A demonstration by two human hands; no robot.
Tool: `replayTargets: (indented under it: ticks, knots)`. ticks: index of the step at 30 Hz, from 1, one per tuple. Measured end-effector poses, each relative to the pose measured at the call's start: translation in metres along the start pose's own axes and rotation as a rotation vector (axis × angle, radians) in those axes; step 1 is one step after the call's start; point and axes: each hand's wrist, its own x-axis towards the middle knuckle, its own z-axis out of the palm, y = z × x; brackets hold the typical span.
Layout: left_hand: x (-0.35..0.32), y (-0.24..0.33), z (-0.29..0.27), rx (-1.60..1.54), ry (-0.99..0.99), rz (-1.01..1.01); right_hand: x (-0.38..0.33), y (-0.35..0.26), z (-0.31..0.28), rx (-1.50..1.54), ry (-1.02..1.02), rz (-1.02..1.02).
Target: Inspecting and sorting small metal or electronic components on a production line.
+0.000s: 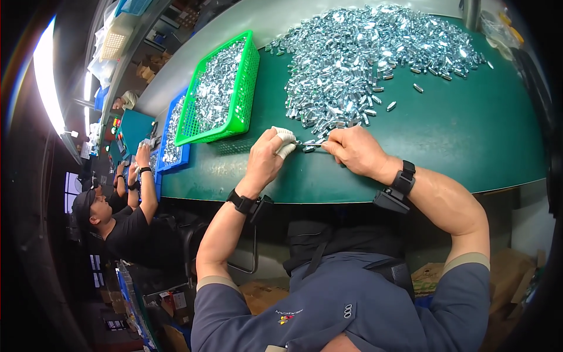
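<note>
My left hand (267,155), with white cloth covering some of its fingers, is closed in a pinch near the table's front edge. What it pinches is mostly hidden, but it looks like one of the small shiny metal pieces. My right hand (359,151) is closed around a thin dark rod (311,144), whose far end reaches the left fingertips. Just beyond both hands spreads a large heap of small silvery metal pieces (334,88). A few loose pieces lie on the table right beside the rod.
A green plastic basket (239,100) full of similar pieces stands left of the heap, with a blue basket (186,154) beside it. The green tabletop (457,129) extends right. A co-worker in black (126,217) works at the left. A clear plastic bag (498,32) lies far right.
</note>
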Motion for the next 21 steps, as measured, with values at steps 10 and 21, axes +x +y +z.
replayTargets:
  ticks: [10, 21]
  knots:
    - [0.001, 0.014, -0.003, 0.138, 0.021, 0.087, -0.002, -0.004, 0.001, -0.055, 0.045, -0.048]
    - [0.006, 0.032, 0.004, 0.1, 0.021, 0.12, -0.003, -0.004, 0.001, -0.064, 0.055, -0.097]
